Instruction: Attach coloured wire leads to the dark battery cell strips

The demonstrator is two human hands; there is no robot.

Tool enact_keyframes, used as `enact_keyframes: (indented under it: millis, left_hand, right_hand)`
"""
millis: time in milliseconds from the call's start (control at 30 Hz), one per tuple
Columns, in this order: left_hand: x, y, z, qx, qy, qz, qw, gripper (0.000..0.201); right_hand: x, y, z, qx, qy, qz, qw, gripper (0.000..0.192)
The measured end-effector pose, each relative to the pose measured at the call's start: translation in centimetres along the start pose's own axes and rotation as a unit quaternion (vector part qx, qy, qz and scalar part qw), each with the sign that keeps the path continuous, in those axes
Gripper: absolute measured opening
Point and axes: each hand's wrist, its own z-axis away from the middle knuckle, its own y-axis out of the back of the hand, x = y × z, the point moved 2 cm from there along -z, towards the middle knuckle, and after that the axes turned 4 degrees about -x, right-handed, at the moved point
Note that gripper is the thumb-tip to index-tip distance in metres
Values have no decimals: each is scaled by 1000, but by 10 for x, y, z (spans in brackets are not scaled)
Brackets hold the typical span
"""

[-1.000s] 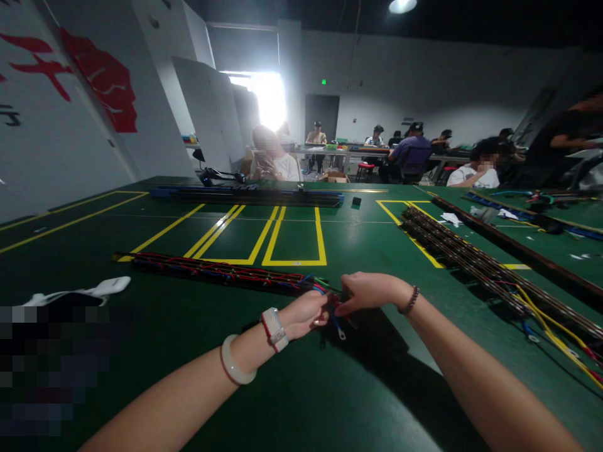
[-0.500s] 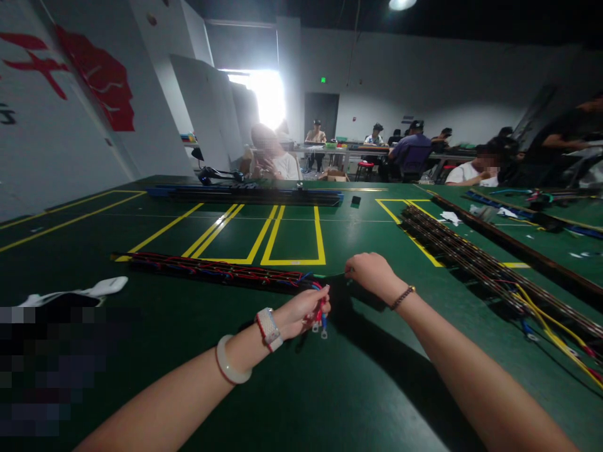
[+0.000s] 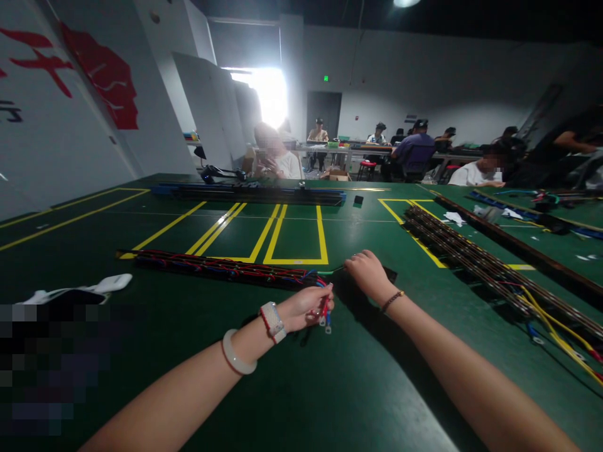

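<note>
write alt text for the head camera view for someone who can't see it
A person's left hand pinches red and blue wire ends with ring terminals at the end of a long black wiring strip on a green table, while the right hand pinches a green wire beside it. Other people sit at tables behind.

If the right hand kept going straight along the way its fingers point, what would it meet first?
The right hand points left along the table, pinching a green wire. Going on, it would probably first meet the near end of the wire-filled harness strip, though depth is uncertain.
</note>
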Motion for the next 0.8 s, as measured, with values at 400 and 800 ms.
enact_keyframes:
  millis: [400, 800]
  left_hand:
    - [-4, -2, 2, 26, -31, 33, 999, 25]
    - [-8, -6, 1, 70, -79, 0, 994, 14]
  right_hand:
    - [-13, 59, 27, -166, 214, -297, 916, 36]
    - [-18, 26, -3, 22, -35, -404, 914, 48]
